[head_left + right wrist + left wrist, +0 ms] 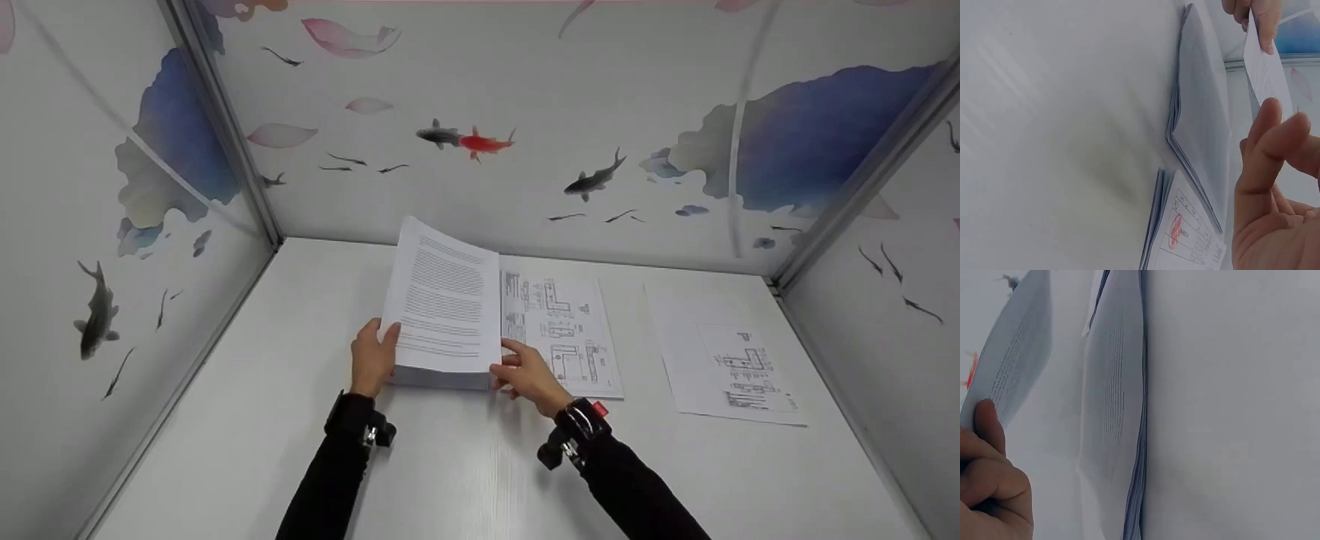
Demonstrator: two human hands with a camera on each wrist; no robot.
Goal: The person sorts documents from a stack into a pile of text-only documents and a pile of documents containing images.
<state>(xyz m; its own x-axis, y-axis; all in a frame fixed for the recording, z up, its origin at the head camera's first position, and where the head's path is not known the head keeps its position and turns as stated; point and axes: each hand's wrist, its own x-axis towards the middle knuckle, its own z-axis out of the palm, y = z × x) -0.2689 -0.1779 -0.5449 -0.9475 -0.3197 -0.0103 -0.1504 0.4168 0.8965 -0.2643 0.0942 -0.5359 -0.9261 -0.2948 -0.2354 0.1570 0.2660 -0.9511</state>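
A printed sheet (442,300), perhaps with others under it, is raised at a slant. My left hand (373,358) pinches its lower left edge, with the thumb on the printed face in the left wrist view. My right hand (529,375) is at the lower right corner with bent fingers. In the right wrist view those fingers (1258,174) cover the sheet's near end, so a pinch there cannot be made out. Below the raised sheet lies a thick stack of printed paper (1112,399) on the table.
Right of the stack lies a pile of technical drawings (562,330). Farther right is another drawing sheet (739,367). The white table (442,465) is closed in by walls (487,195) painted with fish and petals.
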